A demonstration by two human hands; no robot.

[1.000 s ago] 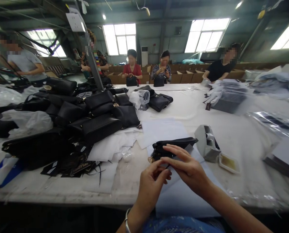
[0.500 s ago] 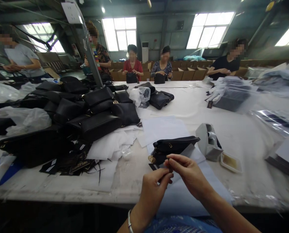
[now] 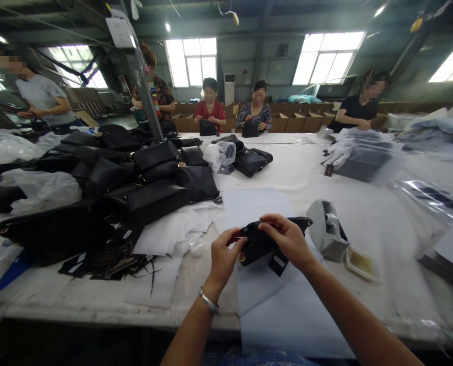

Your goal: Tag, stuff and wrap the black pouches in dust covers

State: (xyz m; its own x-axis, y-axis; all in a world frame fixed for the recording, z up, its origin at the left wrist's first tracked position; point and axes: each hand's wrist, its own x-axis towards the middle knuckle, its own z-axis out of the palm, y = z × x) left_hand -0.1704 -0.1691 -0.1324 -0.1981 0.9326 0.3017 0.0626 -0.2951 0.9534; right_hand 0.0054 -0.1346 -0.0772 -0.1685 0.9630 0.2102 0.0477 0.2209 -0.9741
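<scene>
A small black handbag (image 3: 255, 255) with a zip along its top and a round gold charm (image 3: 242, 257) stands on white paper sheets in front of me. My left hand (image 3: 225, 254) grips its upper left end between thumb and fingers. With thumb and fingertips pinched, my right hand (image 3: 287, 240) holds the top edge near the zip, partly covering the bag. A black hang tag (image 3: 278, 262) with a white label lies against the bag's front, below my right hand. The exact part pinched by my right fingertips is too small to make out.
Black handbags (image 3: 158, 201) are heaped at the left, with loose black tags (image 3: 116, 259) before them. A grey tape dispenser (image 3: 324, 234) and a small dish (image 3: 362, 263) stand at the right. Wrapped stacks (image 3: 363, 157) lie farther back. Several co-workers stand or sit around the table.
My hands were together in front of the bag; they have moved forward and apart onto its top edge. The black tag now shows on the bag's front.
</scene>
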